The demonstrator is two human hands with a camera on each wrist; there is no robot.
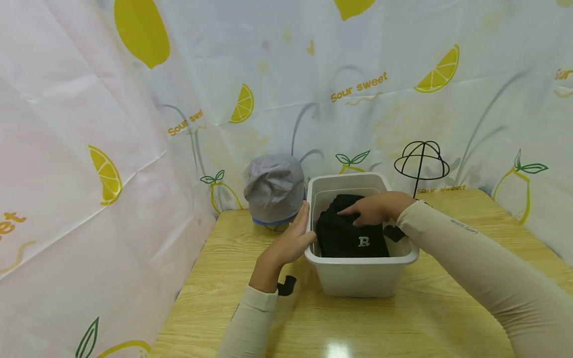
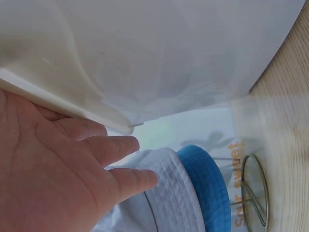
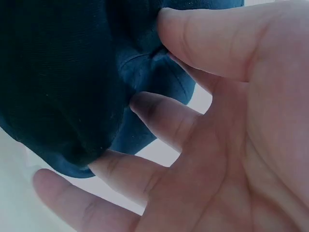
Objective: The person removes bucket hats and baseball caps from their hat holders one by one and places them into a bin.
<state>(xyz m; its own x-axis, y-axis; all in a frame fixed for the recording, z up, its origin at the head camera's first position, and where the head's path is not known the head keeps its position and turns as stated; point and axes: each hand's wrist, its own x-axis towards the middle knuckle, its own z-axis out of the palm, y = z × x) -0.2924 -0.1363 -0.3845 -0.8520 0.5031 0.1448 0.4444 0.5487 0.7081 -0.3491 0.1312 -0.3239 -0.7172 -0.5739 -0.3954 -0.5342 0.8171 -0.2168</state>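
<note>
**Both hands at the white bin, black cap inside**

Near edge: wooden table [image 1: 403, 318], pale grain, with a glare spot at the front. Two forearms in beige sleeves come in from the near side.

Middle: white plastic bin [image 1: 358, 278] stands on the table, open top. Left hand [image 1: 293, 241] lies against the bin's left rim, fingers straight and close together, palm on the outer wall; it grips nothing. The left wrist view shows the same: flat fingers [image 2: 111, 147] under the rim.

Inside the bin: black cap [image 1: 351, 233], crumpled, a white letter R on its near face. Right hand [image 1: 369, 209] rests on top of the cap, reaching over from the right. In the right wrist view the thumb [image 3: 212, 38] and fingers are curled into the dark fabric, pinching a fold.

Far left of the bin: grey bucket hat [image 1: 274, 189] with a blue brim edge, on a wire stand, just beside the left hand.

Far right: empty black wire hat stand [image 1: 421, 161].

Behind: lemon-print curtain [image 1: 358, 89].
</note>
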